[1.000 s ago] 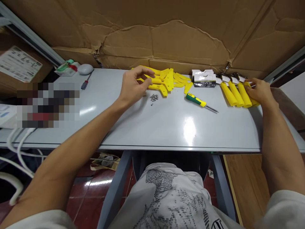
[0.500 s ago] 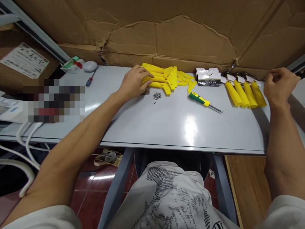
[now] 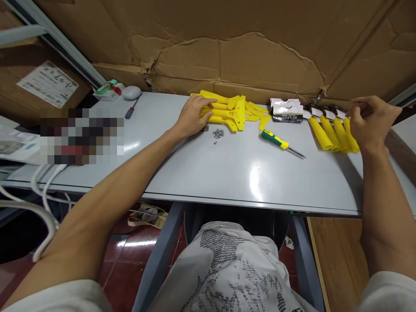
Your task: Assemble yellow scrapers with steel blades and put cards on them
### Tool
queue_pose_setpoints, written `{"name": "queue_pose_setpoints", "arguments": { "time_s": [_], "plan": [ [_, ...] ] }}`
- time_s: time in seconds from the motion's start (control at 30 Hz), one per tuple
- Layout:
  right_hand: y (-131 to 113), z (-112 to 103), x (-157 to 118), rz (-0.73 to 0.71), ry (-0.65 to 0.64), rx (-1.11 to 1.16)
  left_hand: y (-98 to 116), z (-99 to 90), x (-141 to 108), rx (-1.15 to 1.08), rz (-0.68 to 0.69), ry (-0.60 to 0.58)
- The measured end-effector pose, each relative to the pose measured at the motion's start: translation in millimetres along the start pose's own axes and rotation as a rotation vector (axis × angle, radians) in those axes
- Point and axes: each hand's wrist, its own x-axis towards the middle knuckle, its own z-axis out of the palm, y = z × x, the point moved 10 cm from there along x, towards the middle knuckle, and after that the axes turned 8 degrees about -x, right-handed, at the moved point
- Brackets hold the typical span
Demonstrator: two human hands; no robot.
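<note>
My left hand [image 3: 195,115] rests over the handle ends of several yellow plastic scraper-like pieces [image 3: 227,113], its fingers apart and touching them. My right hand [image 3: 373,119] is raised at the right, beside a row of yellow-handled tools [image 3: 325,132]; its fingers are bent, and whether they hold anything is hidden. Small screws [image 3: 218,133] lie in a pile just in front of the yellow pieces. Flat yellow parts [image 3: 256,113] are behind a green and yellow screwdriver [image 3: 274,139]. Black and white packets [image 3: 287,111] are stacked near the tools.
Along the back of the grey table [image 3: 208,173] stands a cardboard sheet [image 3: 260,56]. At the left are a small screwdriver [image 3: 130,111], a white rounded object [image 3: 131,92], a small box [image 3: 108,91], a labelled carton [image 3: 48,82], a blurred-out patch and white cables [image 3: 45,186].
The view has shifted a little. My right hand has moved left, nearer the yellow-handled tools. My left hand remains at the yellow pieces.
</note>
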Motion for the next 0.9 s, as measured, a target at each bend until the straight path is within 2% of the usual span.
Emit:
{"name": "queue_pose_setpoints", "arguments": {
  "time_s": [0.1,0.23,0.37,0.53,0.73,0.9],
  "plan": [
    [1,-2,-1,-0.003,0.073,0.085,2,0.7,-2,0.033,0.016,-0.018],
    [-2,2,-3,0.007,0.055,0.160,19,-2.5,-8,0.142,0.087,-0.012],
    [-8,5,-5,-0.020,0.044,0.200,16,-0.6,-7,0.111,0.037,-0.027],
    [-17,6,-7,-0.018,0.029,0.242,21,7.8,-9,0.180,0.081,-0.013],
    [-29,4,-10,0.033,0.033,0.135,29,19.1,-13,0.480,0.093,-0.069],
    [-32,7,-9,-0.012,0.047,0.138,31,20.0,-11,0.449,0.181,-0.063]
  ]
}}
